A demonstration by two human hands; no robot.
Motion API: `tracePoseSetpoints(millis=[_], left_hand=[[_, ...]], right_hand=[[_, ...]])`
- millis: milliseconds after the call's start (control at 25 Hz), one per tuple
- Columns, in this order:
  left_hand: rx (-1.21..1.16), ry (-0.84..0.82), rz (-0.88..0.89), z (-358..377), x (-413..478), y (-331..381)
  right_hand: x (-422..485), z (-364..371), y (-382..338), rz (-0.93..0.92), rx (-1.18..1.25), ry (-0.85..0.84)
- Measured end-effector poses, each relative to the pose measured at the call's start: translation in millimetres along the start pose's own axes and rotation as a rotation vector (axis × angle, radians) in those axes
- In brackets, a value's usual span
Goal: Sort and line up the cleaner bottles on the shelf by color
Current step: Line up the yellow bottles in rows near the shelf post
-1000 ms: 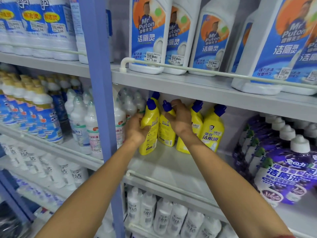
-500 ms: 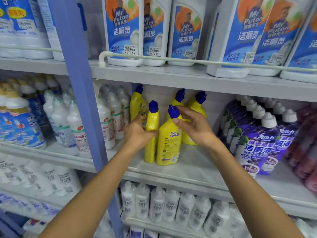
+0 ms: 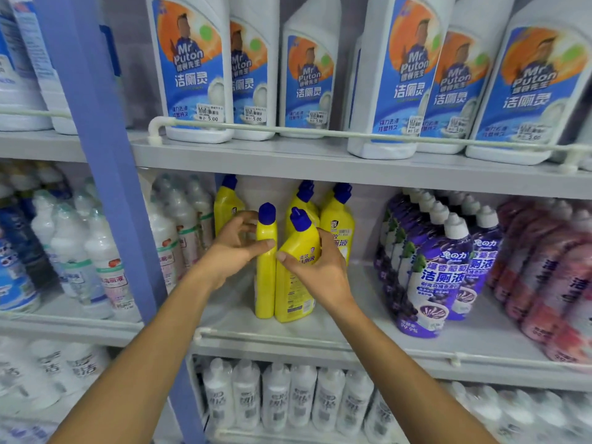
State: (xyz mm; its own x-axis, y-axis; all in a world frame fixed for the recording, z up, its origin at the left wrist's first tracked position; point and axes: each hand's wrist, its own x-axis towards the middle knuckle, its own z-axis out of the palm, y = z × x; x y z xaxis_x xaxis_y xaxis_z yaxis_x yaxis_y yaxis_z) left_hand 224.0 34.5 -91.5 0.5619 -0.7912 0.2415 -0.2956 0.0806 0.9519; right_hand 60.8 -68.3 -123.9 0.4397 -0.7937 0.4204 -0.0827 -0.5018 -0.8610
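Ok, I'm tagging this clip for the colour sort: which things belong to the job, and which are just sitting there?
Job: left hand gripping the left yellow bottle; right hand gripping the right yellow bottle; back yellow bottles; purple bottles; pink bottles.
Just there: Mr Puton bottles above; white bottles below; blue post.

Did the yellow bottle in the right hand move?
Yes. The bottle in the right hand came forward from the back row toward the front rail.
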Motion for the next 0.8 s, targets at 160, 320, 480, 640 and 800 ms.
tracePoseSetpoints(millis=[160, 320, 480, 640, 800], left_hand=[[0.072, 0.12, 0.073, 14.0, -0.8, -4.0], [0.181, 0.224, 0.106, 18.3, -1.5, -7.2], [0.162, 0.316, 0.084, 32.6, -2.5, -15.5], [0.202, 0.28, -0.078, 37.5, -4.0, -23.2], [0.137, 0.145, -0.171, 29.6, -13.6, -40.7]], right_hand=[[5.9, -1.8, 7.7, -0.039, -0.132, 0.002], [15.9, -26.1, 16.6, -0.012, -0.12, 0.013], [22.8, -53.8, 18.1, 0.007, 0.096, -0.163], [11.3, -47.1, 24.4, -0.039, -0.009, -0.119], [8.5, -52.6, 37.8, 0.004, 0.124, -0.123]])
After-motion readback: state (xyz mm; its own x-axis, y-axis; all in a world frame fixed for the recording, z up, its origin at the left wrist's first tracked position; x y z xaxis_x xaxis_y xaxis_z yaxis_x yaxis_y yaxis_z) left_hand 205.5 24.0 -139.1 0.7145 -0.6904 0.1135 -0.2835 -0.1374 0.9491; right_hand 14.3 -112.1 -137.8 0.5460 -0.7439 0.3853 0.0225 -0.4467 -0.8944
